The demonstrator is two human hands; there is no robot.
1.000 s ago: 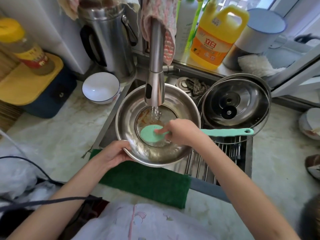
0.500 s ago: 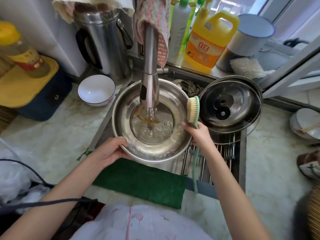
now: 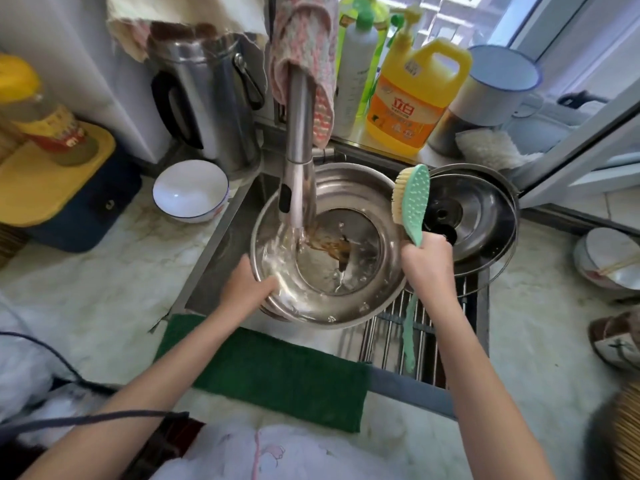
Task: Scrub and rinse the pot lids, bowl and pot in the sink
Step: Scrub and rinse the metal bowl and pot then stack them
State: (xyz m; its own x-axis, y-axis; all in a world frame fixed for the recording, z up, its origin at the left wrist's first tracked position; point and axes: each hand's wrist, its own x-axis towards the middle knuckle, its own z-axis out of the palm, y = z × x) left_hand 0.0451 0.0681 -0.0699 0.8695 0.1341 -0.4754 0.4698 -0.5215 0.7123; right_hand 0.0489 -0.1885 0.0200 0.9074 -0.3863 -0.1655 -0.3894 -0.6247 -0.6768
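Bowl [image 3: 360, 188] under faucet [image 3: 299, 161] for rinse; left hand [image 3: 247, 289] fingers curl round rim; right hand [image 3: 427, 261] fingers wrap brush [image 3: 412, 199], upright right of faucet.

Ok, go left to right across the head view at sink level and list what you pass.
Blue box with yellow lid → white bowl → steel bowl → green scrub brush → pot lid → white dishes with chopsticks.
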